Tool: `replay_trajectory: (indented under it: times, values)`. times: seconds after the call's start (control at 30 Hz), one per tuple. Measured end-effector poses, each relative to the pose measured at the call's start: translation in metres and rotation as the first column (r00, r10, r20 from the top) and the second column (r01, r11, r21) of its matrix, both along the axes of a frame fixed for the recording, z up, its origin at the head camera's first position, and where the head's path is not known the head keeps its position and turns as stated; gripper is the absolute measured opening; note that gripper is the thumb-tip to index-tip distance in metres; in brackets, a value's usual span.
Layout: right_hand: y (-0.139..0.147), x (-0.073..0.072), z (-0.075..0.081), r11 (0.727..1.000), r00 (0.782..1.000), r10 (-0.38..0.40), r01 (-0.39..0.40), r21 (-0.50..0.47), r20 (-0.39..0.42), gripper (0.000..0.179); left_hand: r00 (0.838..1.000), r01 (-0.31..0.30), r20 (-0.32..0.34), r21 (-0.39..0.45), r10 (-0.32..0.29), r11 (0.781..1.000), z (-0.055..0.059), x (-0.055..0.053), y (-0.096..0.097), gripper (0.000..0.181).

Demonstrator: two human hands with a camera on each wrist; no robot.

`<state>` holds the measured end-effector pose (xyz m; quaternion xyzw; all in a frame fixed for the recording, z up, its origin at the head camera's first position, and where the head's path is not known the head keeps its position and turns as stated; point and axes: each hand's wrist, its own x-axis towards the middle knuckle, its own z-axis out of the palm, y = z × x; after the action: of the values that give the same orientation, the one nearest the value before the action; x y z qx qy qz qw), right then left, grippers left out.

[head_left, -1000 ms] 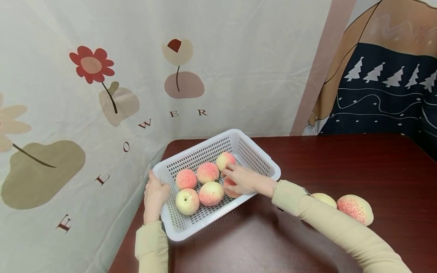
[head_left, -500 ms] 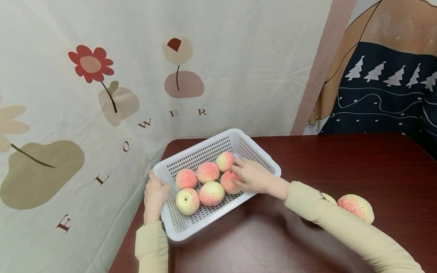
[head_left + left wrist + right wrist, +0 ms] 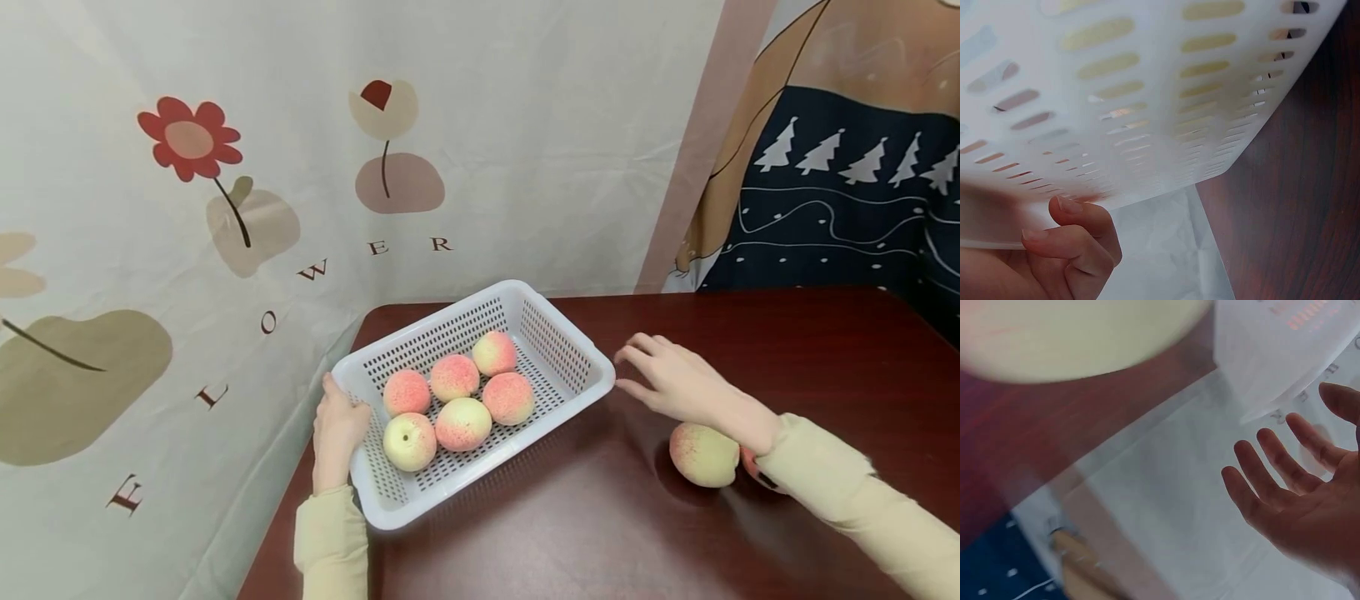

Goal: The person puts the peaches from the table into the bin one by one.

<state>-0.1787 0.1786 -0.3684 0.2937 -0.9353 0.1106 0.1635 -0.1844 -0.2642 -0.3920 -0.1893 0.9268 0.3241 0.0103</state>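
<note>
My left hand [image 3: 339,433] grips the left end of a white perforated plastic basket [image 3: 497,457], thumb over the rim. In the left wrist view its fingers [image 3: 1082,234] curl under that rim. Several pink-and-yellow peaches sit inside, among them a pink one [image 3: 508,398] towards the right. Just off the basket's right corner, my right hand [image 3: 678,383] hovers with spread, slightly bent fingers and holds nothing. Below it a yellowish peach [image 3: 703,455] lies on the table; another peach [image 3: 756,468] behind the wrist is mostly hidden by the sleeve.
The dark red-brown wooden table [image 3: 585,517] carries everything. A pale curtain [image 3: 525,167] with printed flowers and letters hangs along its back and left edges. At the back right the cloth shows a dark blue print with white trees [image 3: 817,158].
My right hand has left the pink peach in the basket and moved right, out over the table near the loose peaches. The left hand stays on the rim.
</note>
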Motion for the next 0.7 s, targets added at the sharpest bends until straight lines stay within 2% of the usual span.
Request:
replay_trajectory:
  times: [0.2,0.37,0.47,0.57,0.63,0.7]
  values:
    - [0.042,0.02,-0.009,0.997,0.996,-0.073,0.073,-0.004,0.051,0.021,1.0,0.007,0.015,0.004,-0.007,1.0,0.001,-0.001,-0.001,0.085]
    - [0.074,0.038,-0.021,0.987,0.981,-0.154,0.158,-0.023,0.117,0.026,1.0,0.002,0.008,0.004,-0.002,1.0,0.0,-0.001,0.0,0.085]
    - [0.091,0.047,-0.028,0.979,0.958,-0.19,0.201,-0.029,0.214,0.035,1.0,-0.004,0.006,0.004,0.004,1.0,-0.001,-0.001,0.0,0.084]
    - [0.105,0.055,-0.035,0.971,0.922,-0.221,0.24,-0.019,0.319,0.043,1.0,-0.006,0.008,0.005,0.006,1.0,-0.001,-0.001,0.001,0.084]
    - [0.112,0.058,-0.039,0.968,0.904,-0.232,0.252,-0.01,0.36,0.047,1.0,-0.009,0.013,0.004,0.009,1.0,-0.001,-0.001,0.001,0.084]
    - [0.118,0.06,-0.043,0.968,0.899,-0.232,0.252,-0.005,0.371,0.048,1.0,-0.009,0.018,0.002,0.009,1.0,0.0,0.0,0.0,0.084]
